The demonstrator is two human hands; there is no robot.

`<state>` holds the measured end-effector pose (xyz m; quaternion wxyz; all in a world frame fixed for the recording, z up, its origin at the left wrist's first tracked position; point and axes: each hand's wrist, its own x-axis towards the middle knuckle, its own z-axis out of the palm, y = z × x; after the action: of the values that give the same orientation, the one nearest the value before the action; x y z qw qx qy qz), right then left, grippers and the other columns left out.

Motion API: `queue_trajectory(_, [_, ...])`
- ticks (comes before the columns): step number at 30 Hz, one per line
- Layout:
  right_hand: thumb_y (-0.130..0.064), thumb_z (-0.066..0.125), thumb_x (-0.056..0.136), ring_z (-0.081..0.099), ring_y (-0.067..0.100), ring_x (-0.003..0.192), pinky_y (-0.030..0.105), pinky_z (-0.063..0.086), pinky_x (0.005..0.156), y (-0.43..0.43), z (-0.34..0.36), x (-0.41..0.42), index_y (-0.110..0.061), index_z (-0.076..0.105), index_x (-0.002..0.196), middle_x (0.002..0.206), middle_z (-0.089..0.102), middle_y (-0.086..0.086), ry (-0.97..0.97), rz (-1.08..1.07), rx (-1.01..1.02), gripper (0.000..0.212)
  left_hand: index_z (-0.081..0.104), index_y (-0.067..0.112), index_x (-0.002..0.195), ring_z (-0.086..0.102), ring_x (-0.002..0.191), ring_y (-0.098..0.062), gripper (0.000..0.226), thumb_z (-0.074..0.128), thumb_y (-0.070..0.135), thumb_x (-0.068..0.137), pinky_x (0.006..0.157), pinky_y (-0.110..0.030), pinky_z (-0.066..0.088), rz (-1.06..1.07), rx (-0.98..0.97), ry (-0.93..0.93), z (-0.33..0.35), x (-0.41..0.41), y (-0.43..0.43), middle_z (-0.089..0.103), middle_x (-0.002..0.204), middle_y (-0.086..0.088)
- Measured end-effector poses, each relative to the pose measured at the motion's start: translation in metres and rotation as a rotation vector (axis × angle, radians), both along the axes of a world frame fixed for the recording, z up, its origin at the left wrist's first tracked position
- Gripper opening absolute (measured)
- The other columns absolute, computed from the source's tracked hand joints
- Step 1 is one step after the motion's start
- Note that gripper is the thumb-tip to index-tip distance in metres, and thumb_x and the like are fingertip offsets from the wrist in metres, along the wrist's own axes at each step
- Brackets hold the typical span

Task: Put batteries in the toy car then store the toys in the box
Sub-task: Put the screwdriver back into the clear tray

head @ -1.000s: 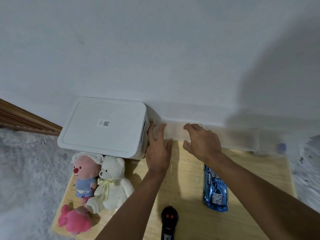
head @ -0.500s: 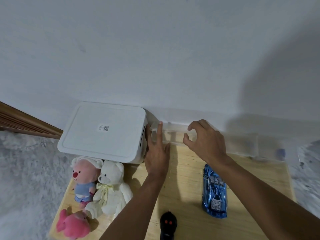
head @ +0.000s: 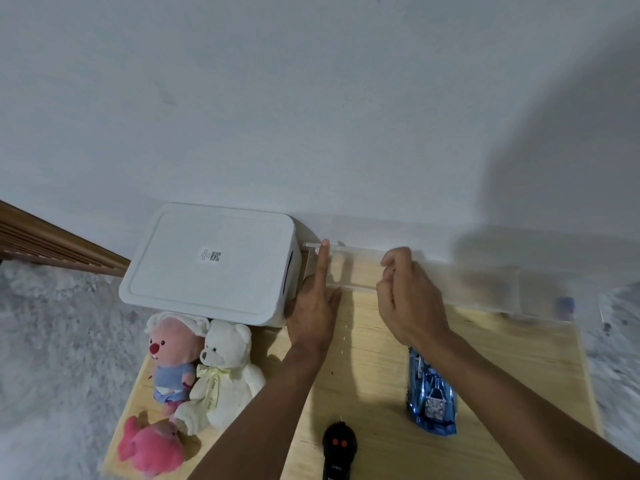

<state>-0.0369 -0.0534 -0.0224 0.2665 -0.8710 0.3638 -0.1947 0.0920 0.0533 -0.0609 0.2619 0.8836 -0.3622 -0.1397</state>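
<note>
Blue toy car [head: 431, 393] lies on the wooden surface [head: 374, 410], long axis front-to-back, right under the right forearm. Right hand [head: 410, 299] curled at the clear plastic case [head: 363, 268]; contact unclear. Left hand [head: 317, 303] flat, open against the case's left end. Right hand is nearer.

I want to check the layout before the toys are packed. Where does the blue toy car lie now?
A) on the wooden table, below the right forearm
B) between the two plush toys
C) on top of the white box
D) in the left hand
A: the blue toy car lies on the wooden table, partly under the right forearm, apart from the white box.
</note>
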Motion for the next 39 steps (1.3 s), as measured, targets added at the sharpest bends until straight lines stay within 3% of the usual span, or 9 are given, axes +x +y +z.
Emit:
queue_trajectory(3, [-0.005, 0.041, 0.101, 0.056, 0.014, 0.07, 0.029, 0.048, 0.061, 0.012, -0.014, -0.013, -0.024, 0.033, 0.116, 0.091, 0.061, -0.003, 0.053, 0.126, 0.258, 0.026, -0.011, 0.051, 0.159, 0.067, 0.111, -0.022, 0.098, 0.066, 0.033, 0.1, 0.071, -0.037, 0.056, 0.002, 0.034, -0.022, -0.001, -0.001, 0.001, 0.06, 0.144, 0.004])
queue_trajectory(6, [-0.011, 0.044, 0.105, 0.066, 0.006, 0.074, 0.02, 0.051, 0.065, 0.008, -0.017, -0.013, -0.027, 0.032, 0.11, 0.116, 0.068, -0.008, 0.038, 0.153, 0.435, 0.021, -0.01, 0.047, 0.161, 0.066, 0.111, -0.02, 0.098, 0.066, 0.035, 0.1, 0.065, -0.029, 0.049, -0.008, 0.039, -0.051, -0.001, 0.0, 0.001, 0.06, 0.143, 0.004])
queue_trajectory(10, [-0.023, 0.065, 0.099, 0.071, -0.001, 0.089, 0.021, 0.055, 0.079, 0.0, -0.005, 0.0, -0.019, 0.052, 0.096, 0.102, 0.076, -0.008, -0.131, 0.1, 0.489, 0.014, -0.011, 0.051, 0.159, 0.068, 0.106, -0.02, 0.099, 0.066, 0.037, 0.1, 0.061, -0.028, 0.051, -0.009, 0.021, -0.038, -0.002, -0.001, 0.002, 0.064, 0.136, 0.001])
queue_trajectory(13, [-0.025, 0.079, 0.087, 0.064, 0.007, 0.099, 0.023, 0.051, 0.09, 0.002, -0.001, 0.005, -0.024, 0.07, 0.09, 0.099, 0.069, -0.012, -0.136, 0.143, 0.337, 0.009, -0.017, 0.056, 0.155, 0.067, 0.105, -0.022, 0.098, 0.062, 0.038, 0.101, 0.064, -0.035, 0.057, -0.012, 0.003, -0.031, -0.001, -0.001, 0.003, 0.063, 0.136, 0.002])
queue_trajectory(16, [-0.023, 0.081, 0.084, 0.057, 0.009, 0.083, 0.024, 0.047, 0.076, 0.013, -0.006, 0.009, -0.024, 0.076, 0.091, 0.086, 0.06, -0.013, -0.163, 0.089, 0.145, 0.009, -0.015, 0.053, 0.157, 0.067, 0.108, -0.021, 0.094, 0.06, 0.043, 0.101, 0.066, -0.036, 0.058, -0.017, -0.008, -0.047, 0.0, -0.002, 0.004, 0.062, 0.139, 0.003])
queue_trajectory(22, [-0.014, 0.074, 0.091, 0.066, -0.004, 0.082, 0.008, 0.049, 0.074, 0.021, -0.018, 0.014, -0.02, 0.073, 0.095, 0.085, 0.071, -0.019, -0.271, -0.243, 0.294, 0.007, -0.015, 0.049, 0.159, 0.068, 0.111, -0.021, 0.099, 0.064, 0.04, 0.1, 0.067, -0.036, 0.061, -0.02, 0.019, -0.08, -0.006, 0.0, 0.002, 0.06, 0.143, -0.001])
queue_trajectory(26, [-0.009, 0.068, 0.094, 0.07, 0.006, 0.088, 0.028, 0.058, 0.076, 0.019, -0.039, 0.023, -0.02, 0.072, 0.098, 0.094, 0.074, -0.01, -0.164, -0.3, 0.322, 0.013, -0.016, 0.049, 0.159, 0.066, 0.115, -0.023, 0.097, 0.062, 0.044, 0.101, 0.069, -0.038, 0.061, -0.025, 0.017, -0.074, -0.007, 0.001, 0.002, 0.055, 0.149, -0.001])
queue_trajectory(33, [-0.024, 0.061, 0.099, 0.066, 0.023, 0.106, 0.032, 0.051, 0.086, 0.012, -0.036, 0.033, -0.03, 0.071, 0.12, 0.118, 0.073, -0.004, 0.097, -0.28, 0.314, 0.024, -0.011, 0.05, 0.159, 0.055, 0.129, -0.019, 0.096, 0.064, 0.032, 0.101, 0.08, -0.041, 0.058, -0.032, -0.012, -0.048, -0.002, 0.002, 0.003, 0.049, 0.151, 0.003])
queue_trajectory(39, [-0.014, 0.07, 0.082, 0.06, 0.017, 0.085, 0.028, 0.047, 0.065, 0.024, -0.019, -0.009, -0.023, 0.072, 0.095, 0.089, 0.067, -0.008, -0.093, -0.33, -0.097, 0.016, -0.01, 0.043, 0.162, 0.056, 0.13, -0.023, 0.098, 0.064, 0.038, 0.099, 0.075, -0.041, 0.064, -0.057, 0.078, -0.133, 0.0, -0.003, 0.008, 0.041, 0.157, -0.005])
